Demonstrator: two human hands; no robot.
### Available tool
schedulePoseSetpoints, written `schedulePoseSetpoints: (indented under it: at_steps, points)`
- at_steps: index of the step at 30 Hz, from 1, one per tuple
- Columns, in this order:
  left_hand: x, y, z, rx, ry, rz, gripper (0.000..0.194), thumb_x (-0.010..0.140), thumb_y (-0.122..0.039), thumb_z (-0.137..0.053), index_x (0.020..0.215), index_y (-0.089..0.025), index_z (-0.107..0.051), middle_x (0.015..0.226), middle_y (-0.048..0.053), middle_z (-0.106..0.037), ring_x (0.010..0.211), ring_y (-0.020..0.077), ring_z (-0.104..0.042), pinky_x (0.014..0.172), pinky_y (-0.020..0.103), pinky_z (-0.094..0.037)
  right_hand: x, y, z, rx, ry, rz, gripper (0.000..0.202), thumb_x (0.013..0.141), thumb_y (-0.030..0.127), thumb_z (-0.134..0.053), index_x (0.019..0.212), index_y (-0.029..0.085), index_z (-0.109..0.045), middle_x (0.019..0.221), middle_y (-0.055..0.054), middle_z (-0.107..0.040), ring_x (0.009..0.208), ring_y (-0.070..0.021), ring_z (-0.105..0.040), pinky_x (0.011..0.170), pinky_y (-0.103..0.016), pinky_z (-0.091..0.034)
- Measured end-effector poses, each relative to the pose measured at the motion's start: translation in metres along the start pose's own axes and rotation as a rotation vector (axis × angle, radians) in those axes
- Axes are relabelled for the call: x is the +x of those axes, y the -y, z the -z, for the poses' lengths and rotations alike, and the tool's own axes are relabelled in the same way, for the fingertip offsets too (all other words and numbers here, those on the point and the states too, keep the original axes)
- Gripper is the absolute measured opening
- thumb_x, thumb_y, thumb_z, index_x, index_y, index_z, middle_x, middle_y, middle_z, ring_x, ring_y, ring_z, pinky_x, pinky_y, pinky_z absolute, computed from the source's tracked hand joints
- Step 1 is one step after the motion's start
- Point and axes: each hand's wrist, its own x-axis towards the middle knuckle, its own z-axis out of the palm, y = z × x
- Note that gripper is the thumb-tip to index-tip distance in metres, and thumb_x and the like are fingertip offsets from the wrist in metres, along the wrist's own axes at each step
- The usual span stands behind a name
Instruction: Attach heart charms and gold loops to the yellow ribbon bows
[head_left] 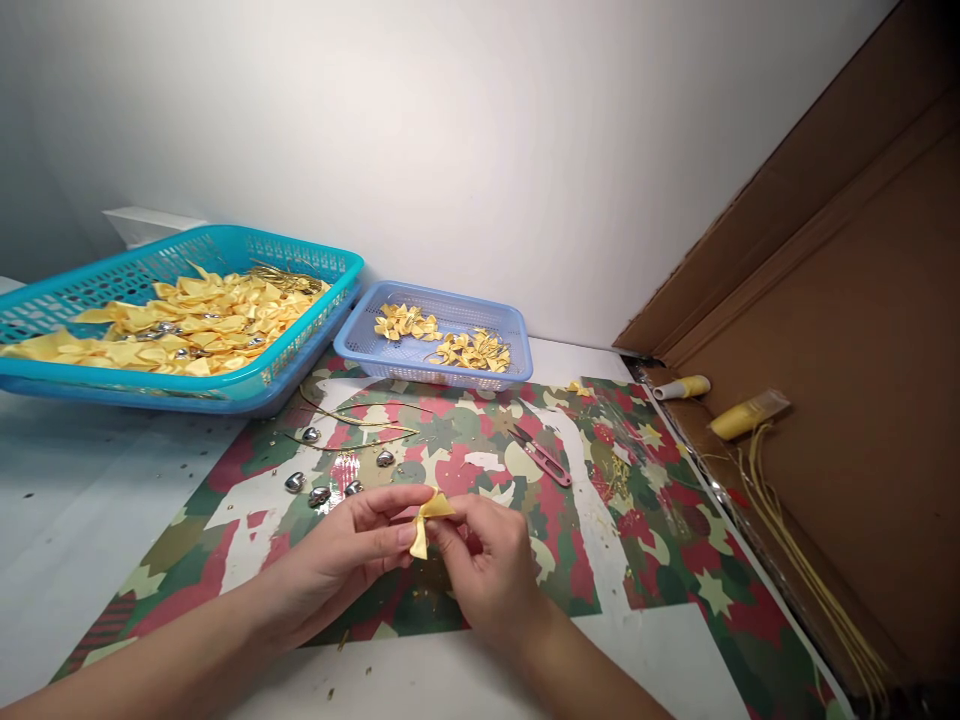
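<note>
A small yellow satin ribbon bow is pinched between my two hands, above the patterned paper on the table. My left hand grips its left side with thumb and fingertips. On the other side, the thumb and curled fingers of my right hand close on the bow; part of it is hidden there. Just beyond my left hand lie several silver heart-shaped pieces. Gold cords are spread behind them. Pink-handled thread snips rest past my right hand.
A large teal basket at the left holds many yellow ribbon pieces, silver hearts and gold cords. Beside it, a small blue basket contains finished-looking bows. At the right, two yellow spools and hanging gold cords sit against a cardboard wall.
</note>
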Motion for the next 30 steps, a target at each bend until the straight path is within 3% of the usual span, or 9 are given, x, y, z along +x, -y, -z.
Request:
schedulePoseSetpoints:
  at_steps: [5, 9, 14, 17, 20, 24, 30]
  points:
    - [0.001, -0.001, 0.004, 0.033, -0.029, -0.054, 0.037, 0.054, -0.029, -0.094, 0.088, -0.026, -0.081, 0.089, 0.004, -0.076, 0.082, 0.0163, -0.067, 0.072, 0.023, -0.055, 0.003, -0.003, 0.004, -0.002, 0.036, -0.111, 0.012, 0.087, 0.018, -0.057, 0.087, 0.019, -0.069, 0.074, -0.003, -0.070, 0.063, -0.0144, -0.059, 0.054, -0.025, -0.041]
    - [0.002, 0.002, 0.007, 0.082, -0.057, -0.092, 0.037, 0.054, -0.032, -0.094, 0.089, -0.026, -0.081, 0.088, 0.004, -0.076, 0.080, 0.0157, -0.066, 0.068, 0.022, -0.055, 0.005, -0.006, 0.006, -0.020, 0.068, -0.111, 0.016, 0.088, 0.017, -0.054, 0.080, 0.019, -0.068, 0.072, -0.002, -0.069, 0.066, -0.0153, -0.059, 0.059, -0.027, -0.041]
    - [0.001, 0.001, 0.004, 0.219, -0.071, -0.149, 0.033, 0.057, -0.035, -0.092, 0.087, -0.027, -0.081, 0.090, 0.003, -0.077, 0.081, 0.0172, -0.067, 0.068, 0.023, -0.056, 0.004, -0.005, 0.001, 0.040, 0.091, -0.229, 0.015, 0.088, 0.018, -0.056, 0.078, 0.021, -0.067, 0.073, -0.001, -0.069, 0.067, -0.0155, -0.059, 0.059, -0.027, -0.042]
    - [0.001, -0.002, 0.002, 0.331, -0.091, -0.248, 0.031, 0.062, -0.036, -0.089, 0.090, -0.027, -0.080, 0.091, 0.004, -0.077, 0.078, 0.0171, -0.067, 0.067, 0.024, -0.057, 0.006, -0.002, 0.002, 0.022, -0.044, -0.183, 0.014, 0.086, 0.013, -0.057, 0.088, 0.022, -0.067, 0.083, -0.002, -0.070, 0.080, -0.0172, -0.062, 0.068, -0.029, -0.047]
    - [0.000, -0.004, 0.001, 0.460, -0.106, -0.351, 0.029, 0.067, -0.035, -0.085, 0.094, -0.026, -0.080, 0.086, 0.003, -0.076, 0.072, 0.0158, -0.066, 0.063, 0.023, -0.058, 0.009, 0.000, 0.008, -0.067, -0.193, 0.032, 0.015, 0.084, 0.013, -0.062, 0.092, 0.023, -0.067, 0.091, -0.003, -0.068, 0.090, -0.0192, -0.060, 0.081, -0.034, -0.048]
    - [-0.001, -0.003, 0.001, 0.532, -0.050, -0.444, 0.026, 0.073, -0.033, -0.081, 0.098, -0.028, -0.079, 0.098, 0.004, -0.076, 0.084, 0.0193, -0.070, 0.070, 0.025, -0.061, 0.010, -0.001, 0.012, -0.206, -0.070, 0.181, 0.013, 0.084, 0.017, -0.067, 0.091, 0.026, -0.071, 0.096, -0.004, -0.065, 0.092, -0.0213, -0.057, 0.084, -0.039, -0.046]
    - [-0.002, -0.004, -0.002, 0.616, 0.052, -0.495, 0.021, 0.078, -0.029, -0.075, 0.099, -0.029, -0.079, 0.107, 0.005, -0.076, 0.099, 0.0235, -0.070, 0.079, 0.028, -0.062, 0.009, -0.004, 0.009, -0.128, 0.079, 0.073, 0.016, 0.087, 0.012, -0.061, 0.085, 0.025, -0.070, 0.096, -0.004, -0.061, 0.096, -0.0204, -0.051, 0.086, -0.037, -0.043]
